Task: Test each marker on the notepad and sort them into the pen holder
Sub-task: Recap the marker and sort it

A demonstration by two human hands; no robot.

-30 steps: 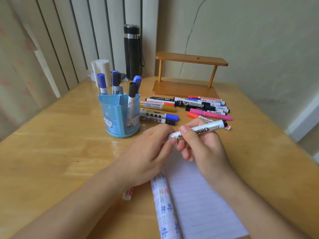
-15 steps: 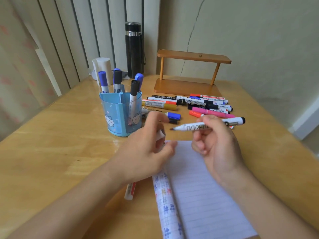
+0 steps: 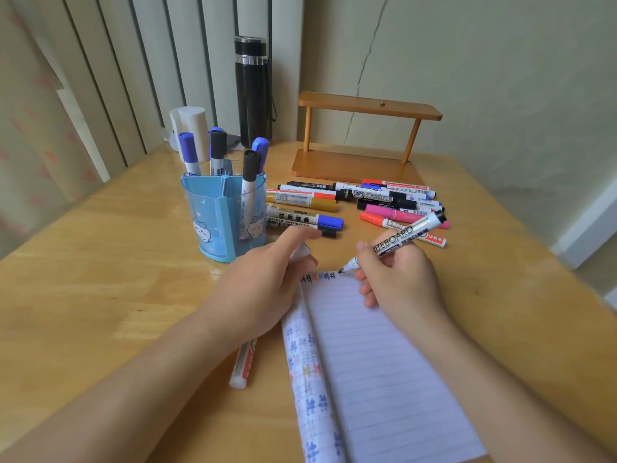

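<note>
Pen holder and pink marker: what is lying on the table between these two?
In the head view, a yellow-capped marker, a blue-capped marker and a few more capped ones lie between them.

Wooden table (image 3: 100, 295) carries notepad (image 3: 384, 379), pen holder (image 3: 220, 222), loose markers (image 3: 367, 202), small shelf (image 3: 360, 135), black flask (image 3: 252, 91)

The white marker (image 3: 397, 237) reads "ITEBOARD" (the right hand (image 3: 400, 279) covers its first letters). A blue-capped marker (image 3: 300, 221) on the counter (image 3: 100, 279) says "WHITEBOARD MARKER". An orange-capped marker (image 3: 394, 224) shows "WHITE", and a black-capped marker (image 3: 217, 162) in the pen holder (image 3: 213, 208) shows "WH".
</note>
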